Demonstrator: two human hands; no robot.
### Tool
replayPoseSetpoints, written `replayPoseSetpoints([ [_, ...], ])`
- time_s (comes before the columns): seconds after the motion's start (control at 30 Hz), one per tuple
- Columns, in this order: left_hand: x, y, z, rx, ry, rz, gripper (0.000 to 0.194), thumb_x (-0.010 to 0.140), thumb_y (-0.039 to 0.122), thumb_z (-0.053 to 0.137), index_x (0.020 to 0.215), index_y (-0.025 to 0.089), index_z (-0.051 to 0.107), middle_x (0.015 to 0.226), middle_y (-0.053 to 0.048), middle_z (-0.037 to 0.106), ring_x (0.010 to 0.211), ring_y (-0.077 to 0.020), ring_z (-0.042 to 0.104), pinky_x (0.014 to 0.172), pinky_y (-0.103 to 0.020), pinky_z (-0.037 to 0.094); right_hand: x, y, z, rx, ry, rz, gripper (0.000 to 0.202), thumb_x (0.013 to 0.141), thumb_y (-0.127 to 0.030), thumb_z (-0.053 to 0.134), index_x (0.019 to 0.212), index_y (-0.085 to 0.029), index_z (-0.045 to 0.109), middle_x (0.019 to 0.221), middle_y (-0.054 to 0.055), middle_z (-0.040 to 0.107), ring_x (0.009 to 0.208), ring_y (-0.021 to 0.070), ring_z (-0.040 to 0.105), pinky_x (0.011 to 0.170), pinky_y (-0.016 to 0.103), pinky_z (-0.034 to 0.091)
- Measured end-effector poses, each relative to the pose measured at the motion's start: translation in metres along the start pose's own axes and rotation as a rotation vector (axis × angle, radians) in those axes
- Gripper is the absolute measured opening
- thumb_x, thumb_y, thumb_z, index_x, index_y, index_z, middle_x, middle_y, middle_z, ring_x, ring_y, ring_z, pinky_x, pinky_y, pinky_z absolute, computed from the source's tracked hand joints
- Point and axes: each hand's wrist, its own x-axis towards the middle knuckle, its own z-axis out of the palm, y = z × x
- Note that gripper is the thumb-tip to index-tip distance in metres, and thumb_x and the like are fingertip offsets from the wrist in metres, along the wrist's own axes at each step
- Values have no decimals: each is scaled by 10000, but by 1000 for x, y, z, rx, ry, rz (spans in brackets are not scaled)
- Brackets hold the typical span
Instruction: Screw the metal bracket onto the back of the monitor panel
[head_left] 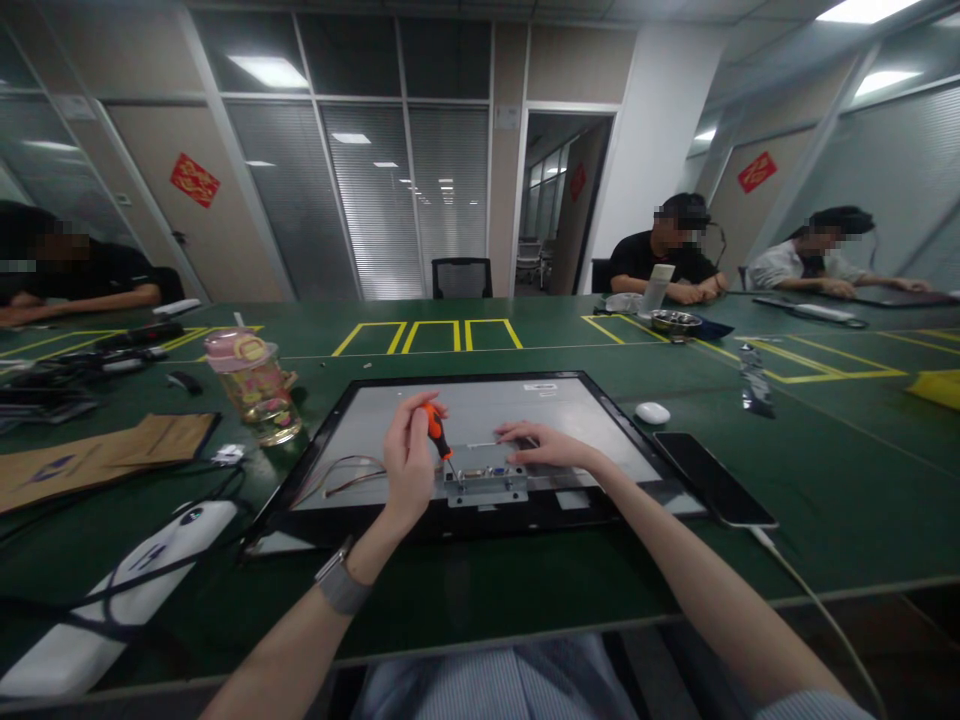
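A flat display panel (pixel 585 440) with a black frame lies back side up on the table in front of me. My left hand (pixel 410 462) grips an orange and black screwdriver (pixel 436 425), its tip pointing down at the left end of a metal bracket with connector ports (pixel 487 488). Whether the tip sits in a screw is too small to tell. My right hand (pixel 551 445) lies with fingers stretched out over the far right part of the bracket. Thin coloured wires (pixel 352 475) run across the panel, left of the bracket.
Left of the panel stand a drink cup (pixel 259 385), a paper bag (pixel 112 455) and a white power strip (pixel 127 590) with black cables. On the right are a phone (pixel 716 478) on a cable and a white earbud case (pixel 652 412). Several people sit across the green table.
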Motion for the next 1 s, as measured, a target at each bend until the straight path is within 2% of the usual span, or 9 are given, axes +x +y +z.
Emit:
replayPoseSetpoints([
  [0.07,0,0,0,-8,4,13,243,919,293,413,902,176,626,808,-41,628,788,-146,590,727,-271,466,0,-1,0,-5,0,2,519,775,-591,617,1152,-235,633,1371,64,488,1285,276,401,1093,445,266],
  [0.2,1,0,1,83,40,106,158,835,315,573,783,183,642,871,-44,563,832,-153,551,740,-267,457,0,-2,0,-12,-1,9,496,784,-574,617,1155,-245,631,1381,63,478,1286,272,402,1095,460,257],
  [0.27,1,-1,1,111,45,104,160,821,327,596,807,180,659,877,-41,545,810,-146,541,722,-257,454,0,-1,0,-8,-5,6,487,784,-571,618,1150,-249,634,1379,58,481,1288,271,399,1095,460,258],
  [0.43,0,0,0,19,3,3,257,922,314,422,1001,176,624,839,-41,623,777,-138,589,727,-265,464,-1,-1,0,-5,1,-7,508,780,-579,615,1146,-227,635,1372,72,488,1285,279,401,1094,456,261],
  [0.53,0,0,-1,10,14,27,246,920,298,418,864,174,624,838,-48,630,795,-143,586,733,-270,464,-1,-2,0,-16,-1,-8,517,786,-587,604,1150,-221,633,1363,79,496,1278,280,411,1093,458,262],
  [0.63,2,-1,-1,63,50,99,198,855,302,549,729,170,626,869,-44,564,854,-148,553,755,-265,458,0,-2,0,-19,-3,-20,517,787,-587,603,1152,-222,632,1364,76,495,1267,275,425,1092,454,267],
  [0.77,2,-1,1,114,62,84,145,818,301,608,838,177,681,851,-29,520,787,-130,542,713,-250,470,0,1,0,-10,-2,-19,520,783,-591,607,1158,-231,631,1371,64,488,1278,271,412,1097,437,264],
  [0.87,1,1,1,81,49,31,181,846,310,571,907,169,666,842,-35,582,762,-130,574,725,-258,479,0,1,0,-6,-6,-16,508,787,-579,609,1164,-238,627,1373,59,485,1287,268,400,1096,438,266],
  [1.0,0,4,1,18,-13,-26,272,914,334,444,903,159,651,845,-61,663,803,-155,622,757,-276,485,-1,1,-1,1,-2,-12,505,786,-576,612,1166,-244,627,1379,57,480,1287,269,398,1093,442,269],
])
